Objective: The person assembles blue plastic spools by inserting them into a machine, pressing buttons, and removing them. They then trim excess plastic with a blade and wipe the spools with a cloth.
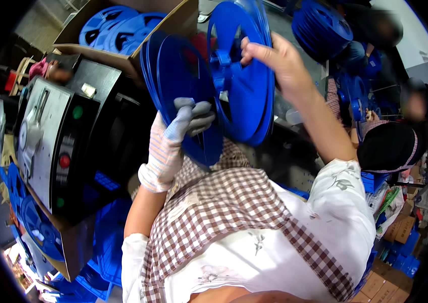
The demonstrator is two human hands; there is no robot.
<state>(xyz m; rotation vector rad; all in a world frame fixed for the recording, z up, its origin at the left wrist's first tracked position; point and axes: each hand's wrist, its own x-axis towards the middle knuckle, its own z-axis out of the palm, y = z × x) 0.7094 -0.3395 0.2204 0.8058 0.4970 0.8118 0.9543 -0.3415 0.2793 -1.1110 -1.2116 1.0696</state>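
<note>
In front of my chest are two groups of blue plastic reels, tilted on edge and facing each other. My left hand (183, 129), in a striped, grey-tipped work glove, grips the left reels (176, 70) with its fingers curled over the lower part of the disc. My bare right hand (277, 60) is closed on the right reels (249, 96), its fingers hooked through an opening in the disc. Between the two groups, hub pieces stand out from the right reel's face. I cannot tell whether the groups touch there.
At left stands a machine (47, 136) with a metal plate and coloured buttons. Behind it, a cardboard box (166, 25) holds several blue reels. More stacked reels (320, 28) lie at the far right. Other people work at right, one in a black cap (388, 146).
</note>
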